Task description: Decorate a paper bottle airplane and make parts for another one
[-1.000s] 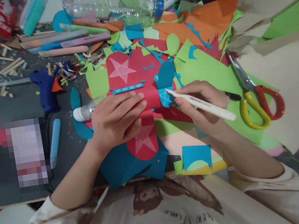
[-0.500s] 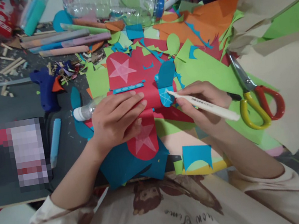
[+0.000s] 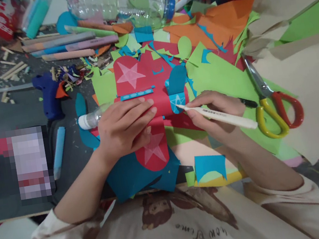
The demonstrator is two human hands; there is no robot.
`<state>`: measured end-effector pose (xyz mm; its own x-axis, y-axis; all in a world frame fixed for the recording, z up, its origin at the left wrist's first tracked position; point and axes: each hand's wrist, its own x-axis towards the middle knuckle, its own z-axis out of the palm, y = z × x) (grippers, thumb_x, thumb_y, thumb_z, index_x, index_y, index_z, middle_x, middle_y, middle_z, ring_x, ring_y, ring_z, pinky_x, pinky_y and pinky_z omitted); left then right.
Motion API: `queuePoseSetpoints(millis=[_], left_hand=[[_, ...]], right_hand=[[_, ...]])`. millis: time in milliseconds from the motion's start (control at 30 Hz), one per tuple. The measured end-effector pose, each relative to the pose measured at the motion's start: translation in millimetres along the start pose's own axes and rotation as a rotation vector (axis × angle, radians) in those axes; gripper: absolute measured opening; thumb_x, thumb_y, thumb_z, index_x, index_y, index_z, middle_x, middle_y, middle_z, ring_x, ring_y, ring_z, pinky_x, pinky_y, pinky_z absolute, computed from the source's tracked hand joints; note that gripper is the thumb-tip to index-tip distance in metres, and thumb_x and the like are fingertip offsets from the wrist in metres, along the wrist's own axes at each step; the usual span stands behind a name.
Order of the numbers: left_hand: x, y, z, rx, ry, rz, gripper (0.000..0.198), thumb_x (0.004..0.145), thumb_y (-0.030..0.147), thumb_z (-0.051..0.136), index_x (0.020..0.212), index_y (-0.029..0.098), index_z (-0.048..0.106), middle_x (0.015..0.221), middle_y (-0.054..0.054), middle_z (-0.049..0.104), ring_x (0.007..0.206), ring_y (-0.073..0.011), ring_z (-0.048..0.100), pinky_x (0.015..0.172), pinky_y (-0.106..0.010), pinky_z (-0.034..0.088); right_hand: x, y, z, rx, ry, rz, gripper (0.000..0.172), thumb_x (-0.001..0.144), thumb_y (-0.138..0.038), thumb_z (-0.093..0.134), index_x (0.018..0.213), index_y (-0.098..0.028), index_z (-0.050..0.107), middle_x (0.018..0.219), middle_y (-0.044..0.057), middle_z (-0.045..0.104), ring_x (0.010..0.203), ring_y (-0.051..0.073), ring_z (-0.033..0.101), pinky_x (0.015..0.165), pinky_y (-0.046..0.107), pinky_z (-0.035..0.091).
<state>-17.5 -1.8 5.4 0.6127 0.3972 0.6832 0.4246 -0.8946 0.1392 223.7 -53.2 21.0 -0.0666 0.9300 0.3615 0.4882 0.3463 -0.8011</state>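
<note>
A toy plane made from a plastic bottle and red card (image 3: 165, 104) lies across the scraps, its white cap pointing left with a blue paper propeller (image 3: 80, 103) at the cap. My left hand (image 3: 126, 127) lies over the bottle, fingers together and curved round its body. Between the fingertips of my right hand (image 3: 218, 110) is a white marker (image 3: 222, 118), its tip against a blue tail piece (image 3: 176, 100) bearing a white star outline. Pale stars mark both red wings (image 3: 131, 73). The bottle's middle is hidden under my left hand.
Scissors (image 3: 267, 94) lie right of my right hand. A blue glue gun (image 3: 48, 96) and a light blue marker (image 3: 59, 151) lie to the left. Behind are several markers (image 3: 75, 44), a clear bottle (image 3: 129, 3) and orange paper (image 3: 211, 26).
The marker's tip has shifted slightly down and left on the blue tail piece, and my right hand moved with it. My left hand stays where it was.
</note>
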Motion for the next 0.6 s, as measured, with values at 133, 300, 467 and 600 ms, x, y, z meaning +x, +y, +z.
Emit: queuePoseSetpoints(millis=[133, 300, 467, 600], left_hand=[[1.0, 0.1, 0.7, 0.018, -0.002, -0.009, 0.020, 0.094, 0.028, 0.051, 0.104, 0.022, 0.067, 0.103, -0.004, 0.080, 0.095, -0.0244, 0.076, 0.070, -0.037, 0.059], [1.6, 0.1, 0.7, 0.028, 0.003, -0.003, 0.020, 0.093, 0.028, 0.051, 0.104, 0.021, 0.066, 0.103, -0.004, 0.080, 0.092, -0.0247, 0.077, 0.067, -0.038, 0.060], [0.2, 0.4, -0.1, 0.036, -0.020, -0.020, 0.022, 0.096, 0.031, 0.048, 0.106, 0.028, 0.067, 0.104, -0.001, 0.080, 0.096, -0.0237, 0.076, 0.070, -0.038, 0.061], [-0.9, 0.1, -0.2, 0.031, -0.040, -0.026, 0.023, 0.096, 0.031, 0.047, 0.109, 0.029, 0.067, 0.106, -0.001, 0.079, 0.099, -0.0232, 0.075, 0.071, -0.039, 0.060]], right_hand=[[1.5, 4.4, 2.4, 0.027, 0.035, -0.045, 0.005, 0.086, -0.022, 0.068, 0.090, -0.024, 0.070, 0.078, 0.001, 0.073, 0.066, 0.015, 0.067, 0.058, 0.028, 0.053], [2.2, 6.5, 3.8, 0.005, 0.052, -0.052, 0.004, 0.087, -0.025, 0.067, 0.090, -0.025, 0.070, 0.080, 0.002, 0.074, 0.064, 0.015, 0.067, 0.057, 0.029, 0.054], [1.2, -0.3, 1.3, 0.027, 0.007, -0.030, 0.005, 0.086, -0.020, 0.068, 0.089, -0.025, 0.068, 0.077, 0.000, 0.072, 0.065, 0.014, 0.067, 0.058, 0.027, 0.054], [0.7, 0.2, 1.8, 0.011, 0.024, -0.021, 0.002, 0.088, -0.023, 0.067, 0.087, -0.025, 0.067, 0.075, 0.000, 0.072, 0.063, 0.015, 0.066, 0.057, 0.028, 0.054]])
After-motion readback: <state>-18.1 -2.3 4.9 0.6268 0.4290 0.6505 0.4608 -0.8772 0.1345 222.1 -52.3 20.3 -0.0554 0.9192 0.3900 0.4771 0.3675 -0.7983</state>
